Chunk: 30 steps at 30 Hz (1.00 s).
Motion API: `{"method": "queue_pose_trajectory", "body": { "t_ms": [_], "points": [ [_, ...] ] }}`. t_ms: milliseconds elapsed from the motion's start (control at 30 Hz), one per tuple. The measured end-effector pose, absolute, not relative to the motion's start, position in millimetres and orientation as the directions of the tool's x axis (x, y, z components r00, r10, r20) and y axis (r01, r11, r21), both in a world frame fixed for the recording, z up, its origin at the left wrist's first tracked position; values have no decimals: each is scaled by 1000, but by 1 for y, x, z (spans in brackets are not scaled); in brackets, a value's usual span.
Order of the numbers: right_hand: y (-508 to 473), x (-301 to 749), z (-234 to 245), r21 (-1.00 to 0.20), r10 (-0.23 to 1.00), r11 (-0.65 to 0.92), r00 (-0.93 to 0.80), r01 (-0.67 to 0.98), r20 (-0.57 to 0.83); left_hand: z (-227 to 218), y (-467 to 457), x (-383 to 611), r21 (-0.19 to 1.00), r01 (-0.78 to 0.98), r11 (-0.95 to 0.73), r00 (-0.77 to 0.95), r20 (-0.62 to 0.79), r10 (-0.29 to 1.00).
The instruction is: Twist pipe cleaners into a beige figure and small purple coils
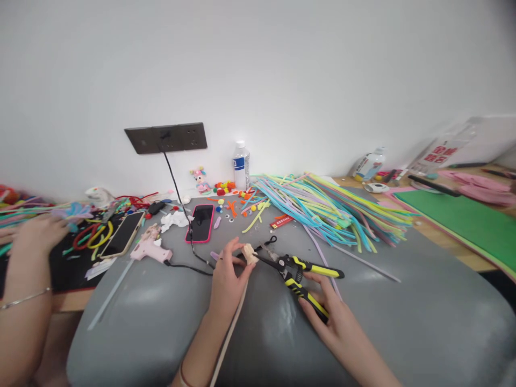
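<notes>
Between the fingertips of my left hand (229,277) is a small cream-coloured folded piece of pipe cleaner (250,254). A long cream strand (230,336) hangs down from it toward the near edge. My right hand (328,306) is closed around the lower handle of black-and-yellow wire pliers (300,279). Their handles are spread apart, and the dark jaws reach the right side of the cream piece. Whether the jaws grip it I cannot tell. A lilac pipe cleaner (318,252) passes behind the pliers.
Colourful pipe cleaners (322,209) lie heaped behind my hands. To the left are a pink-cased phone (200,223), a pink glue gun (149,248) and its black cord (189,267). Another person's arm (30,269) reaches in at far left. A water bottle (241,166) stands by the wall.
</notes>
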State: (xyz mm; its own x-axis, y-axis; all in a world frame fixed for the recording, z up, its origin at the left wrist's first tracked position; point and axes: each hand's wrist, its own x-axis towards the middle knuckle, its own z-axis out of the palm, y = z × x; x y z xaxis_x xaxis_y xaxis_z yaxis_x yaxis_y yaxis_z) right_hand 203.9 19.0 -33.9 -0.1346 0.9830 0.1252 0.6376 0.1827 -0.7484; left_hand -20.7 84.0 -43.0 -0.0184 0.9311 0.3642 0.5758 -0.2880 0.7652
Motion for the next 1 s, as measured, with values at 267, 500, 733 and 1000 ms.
{"method": "queue_pose_trajectory", "body": {
  "t_ms": [267,500,733,1000],
  "points": [
    [26,206,-27,-723,979,204,-156,660,134,-45,89,-19,691,650,-315,-11,423,906],
    [26,206,-25,-735,982,175,-175,655,77,-43,89,-20,620,713,-327,28,441,897],
    [25,211,-31,-687,987,159,-113,709,111,-43,88,-21,619,705,-347,46,448,893],
    [25,213,-44,-695,973,170,-9,699,230,-43,89,-20,606,720,-338,43,447,893]
  ]
}}
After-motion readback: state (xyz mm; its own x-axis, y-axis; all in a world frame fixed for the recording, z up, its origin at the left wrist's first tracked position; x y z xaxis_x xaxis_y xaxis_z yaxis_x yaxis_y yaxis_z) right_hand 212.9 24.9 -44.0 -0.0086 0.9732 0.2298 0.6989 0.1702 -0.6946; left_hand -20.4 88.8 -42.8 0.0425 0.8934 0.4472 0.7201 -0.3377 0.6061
